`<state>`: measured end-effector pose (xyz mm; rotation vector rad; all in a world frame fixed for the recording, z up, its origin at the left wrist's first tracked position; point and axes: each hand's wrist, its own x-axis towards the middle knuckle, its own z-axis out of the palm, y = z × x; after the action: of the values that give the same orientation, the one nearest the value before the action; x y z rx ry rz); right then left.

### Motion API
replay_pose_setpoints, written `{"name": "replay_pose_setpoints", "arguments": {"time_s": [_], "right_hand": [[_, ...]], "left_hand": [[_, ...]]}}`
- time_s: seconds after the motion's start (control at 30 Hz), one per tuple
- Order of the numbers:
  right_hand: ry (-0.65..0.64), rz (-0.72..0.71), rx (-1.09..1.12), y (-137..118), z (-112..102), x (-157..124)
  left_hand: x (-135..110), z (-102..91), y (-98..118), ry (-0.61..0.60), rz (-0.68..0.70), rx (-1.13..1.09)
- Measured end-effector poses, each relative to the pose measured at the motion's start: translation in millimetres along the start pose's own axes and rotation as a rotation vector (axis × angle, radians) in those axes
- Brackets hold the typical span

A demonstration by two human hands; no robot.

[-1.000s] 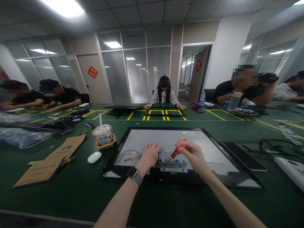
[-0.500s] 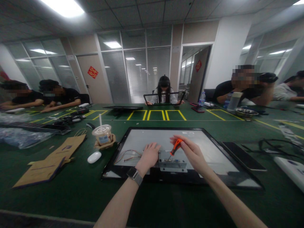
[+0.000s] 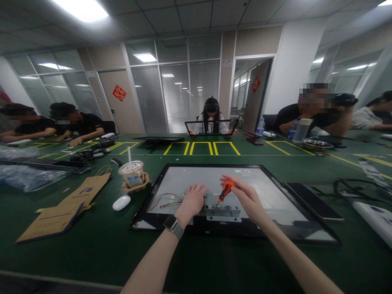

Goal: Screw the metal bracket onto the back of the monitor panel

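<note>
Currently, mid-frame, my right hand (image 3: 247,199) grips a screwdriver (image 3: 226,190) at the bracket (image 3: 225,218) on the panel (image 3: 277,204); my left hand (image 3: 194,200) lies flat, open. Screw work looks unfinished.

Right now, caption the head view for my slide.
Right hand holds orange-and-black screwdriver at metal bracket; left hand lies beside it, over a large panel.

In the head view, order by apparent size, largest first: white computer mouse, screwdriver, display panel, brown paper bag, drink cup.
1. Display panel
2. Brown paper bag
3. Drink cup
4. Screwdriver and white computer mouse: too alike to rank; the right hand partly hides the screwdriver.
</note>
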<state>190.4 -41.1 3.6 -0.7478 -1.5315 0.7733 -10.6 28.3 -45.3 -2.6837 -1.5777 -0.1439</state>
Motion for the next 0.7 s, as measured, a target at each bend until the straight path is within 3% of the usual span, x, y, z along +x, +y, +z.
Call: {"name": "replay_pose_setpoints", "arguments": {"time_s": [0.2,0.5,0.7], "right_hand": [[-0.041,0.041,0.038,0.0,1.2,-0.9],[0.025,-0.049,-0.101,-7.1,5.3,-1.3],[-0.017,0.016,-0.011,-5.1,6.2,-4.0]], "left_hand": [[-1.8,-1.4,0.7,0.021,0.016,-0.029],[-1.0,0.5,0.0,0.034,0.005,-0.025],[-1.0,0.5,-0.7,0.039,0.016,-0.023]]}}
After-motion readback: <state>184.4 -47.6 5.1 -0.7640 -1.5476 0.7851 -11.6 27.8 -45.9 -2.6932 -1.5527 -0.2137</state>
